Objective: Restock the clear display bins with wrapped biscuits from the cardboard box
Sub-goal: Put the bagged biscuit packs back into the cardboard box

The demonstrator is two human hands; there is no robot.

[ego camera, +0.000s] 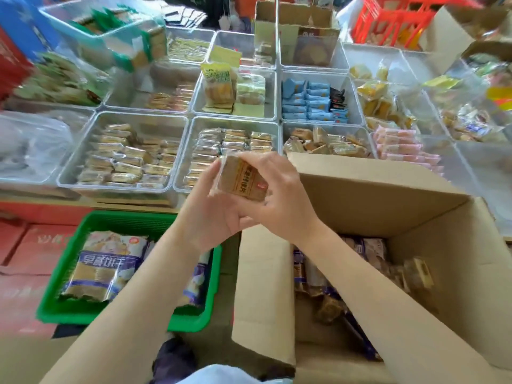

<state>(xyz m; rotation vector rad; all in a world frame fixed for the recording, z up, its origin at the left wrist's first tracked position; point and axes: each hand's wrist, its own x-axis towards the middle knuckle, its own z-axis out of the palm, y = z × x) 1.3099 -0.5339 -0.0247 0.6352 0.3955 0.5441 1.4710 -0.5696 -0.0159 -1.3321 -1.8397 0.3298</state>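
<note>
Packet: brown clear-wrapped biscuit packet (243, 178), long axis tilted, top end up-left.
Grip: left hand (213, 209) and right hand (279, 200) both pinch it.
Around: clear plastic display bin (191, 139) behind; open cardboard box (388, 195) at right.

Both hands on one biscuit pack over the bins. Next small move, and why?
Probably carry the wrapped biscuit pack slightly forward and down into the clear bin just beyond it. Left hand and right hand both pinch it above that bin's near edge, and the bin's packs look similar and leave space at its near side.
</note>
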